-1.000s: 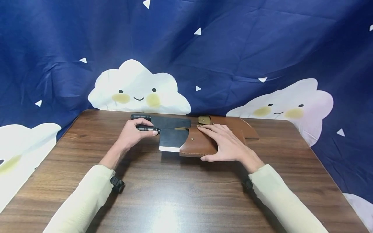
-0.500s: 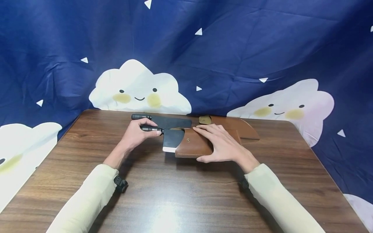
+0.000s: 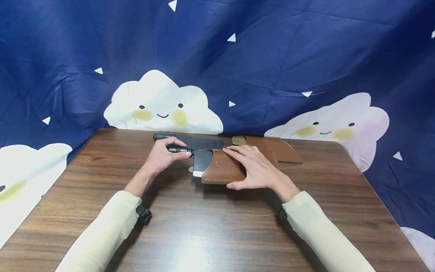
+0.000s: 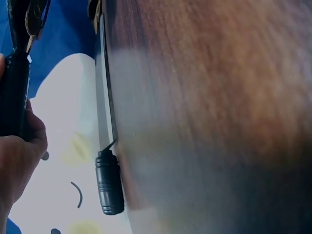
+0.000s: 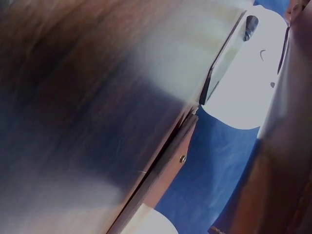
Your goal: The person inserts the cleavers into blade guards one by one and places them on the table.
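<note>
My left hand (image 3: 159,156) pinches the black ridged handle (image 3: 179,149) of a cleaver. Its dark blade (image 3: 202,160), pale along the cutting edge, is partly inside a brown leather sheath (image 3: 222,173); the rest of the blade is hidden. My right hand (image 3: 256,168) grips the sheath, fingers over the top and thumb at the near edge. Both are held above the table. In the left wrist view the hand (image 4: 19,163) wraps the handle (image 4: 14,92). The right wrist view shows the held sheath (image 5: 280,161) large at the right, with little of the hand.
Behind lies a second black-handled knife (image 3: 205,142) on the wooden table (image 3: 217,226). A second brown sheath (image 3: 289,150) with a brass-coloured flap (image 3: 239,140) lies at the back right. A blue cloud-printed cloth (image 3: 251,68) hangs behind the table's far edge.
My left hand has moved right, and the blade has slid deeper into the sheath. My right hand and the sheath have shifted left. A brass-coloured flap tip now shows below the handle.
</note>
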`<state>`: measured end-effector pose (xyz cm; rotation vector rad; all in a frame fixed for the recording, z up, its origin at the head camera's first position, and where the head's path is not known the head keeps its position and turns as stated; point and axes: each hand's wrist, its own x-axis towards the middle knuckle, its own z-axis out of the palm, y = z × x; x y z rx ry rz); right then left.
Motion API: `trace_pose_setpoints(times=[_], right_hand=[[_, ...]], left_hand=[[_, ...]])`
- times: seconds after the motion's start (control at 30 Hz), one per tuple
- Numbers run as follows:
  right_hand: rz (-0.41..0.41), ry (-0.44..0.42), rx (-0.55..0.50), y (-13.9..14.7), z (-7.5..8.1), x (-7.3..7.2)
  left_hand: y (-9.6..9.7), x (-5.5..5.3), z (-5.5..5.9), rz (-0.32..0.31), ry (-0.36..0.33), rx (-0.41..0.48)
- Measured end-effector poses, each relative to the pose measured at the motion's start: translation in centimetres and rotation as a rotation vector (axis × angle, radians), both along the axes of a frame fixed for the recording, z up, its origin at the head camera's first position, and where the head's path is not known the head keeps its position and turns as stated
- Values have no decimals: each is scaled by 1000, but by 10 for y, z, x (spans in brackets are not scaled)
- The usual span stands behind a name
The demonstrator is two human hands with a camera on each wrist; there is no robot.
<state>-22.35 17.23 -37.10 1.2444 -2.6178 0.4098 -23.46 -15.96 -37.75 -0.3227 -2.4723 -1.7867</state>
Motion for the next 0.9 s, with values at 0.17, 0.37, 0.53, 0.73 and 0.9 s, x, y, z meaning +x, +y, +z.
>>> trace_pose_setpoints(times=[0.17, 0.37, 0.53, 0.73, 0.9], right_hand=[[-5, -2, 14, -2, 2, 0], [-6, -5, 39, -6, 3, 0], [-8, -9, 40, -9, 3, 2], [-1, -9, 53, -13, 2, 2], [15, 2, 46, -16, -1, 2]], left_hand=[[4, 0, -1, -8, 8, -7], [7, -1, -4, -18, 7, 9], [8, 1, -3, -22, 14, 22], [12, 3, -3, -33, 20, 32], [15, 3, -6, -45, 35, 26]])
